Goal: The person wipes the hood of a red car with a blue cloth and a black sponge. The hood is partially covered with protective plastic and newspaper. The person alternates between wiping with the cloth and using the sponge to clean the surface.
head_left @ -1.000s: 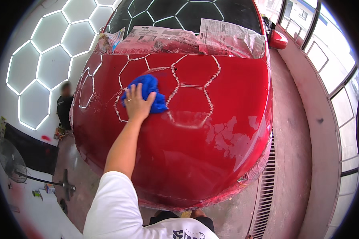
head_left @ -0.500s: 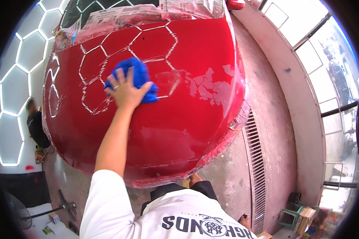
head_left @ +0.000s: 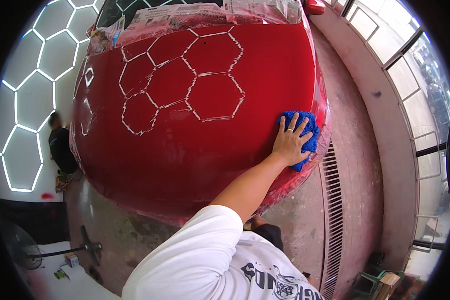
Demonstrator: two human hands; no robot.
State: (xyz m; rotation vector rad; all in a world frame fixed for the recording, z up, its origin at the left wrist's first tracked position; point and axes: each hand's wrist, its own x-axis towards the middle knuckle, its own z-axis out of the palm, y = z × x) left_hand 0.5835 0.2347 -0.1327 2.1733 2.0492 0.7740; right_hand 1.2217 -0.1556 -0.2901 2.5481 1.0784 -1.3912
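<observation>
- The blue microfiber cloth [head_left: 312, 144] lies on the red car hood [head_left: 185, 160], at its right side near the front corner.
- It is longer from top to bottom of the view than from side to side.
- The left hand [head_left: 289, 142] is the near one: it lies flat on top of the cloth, fingers spread, not gripped into a fist.
- A tiny bit of the right hand [head_left: 310, 279] seems to show low by the shirt; I cannot tell what it is doing.
- Most of the hood is to the left of the cloth.
- Crinkly masking film [head_left: 325, 137] is just beside the cloth, on its right.
- Farther out on that side, the floor drain grate [head_left: 333, 200] runs long and thin.
</observation>
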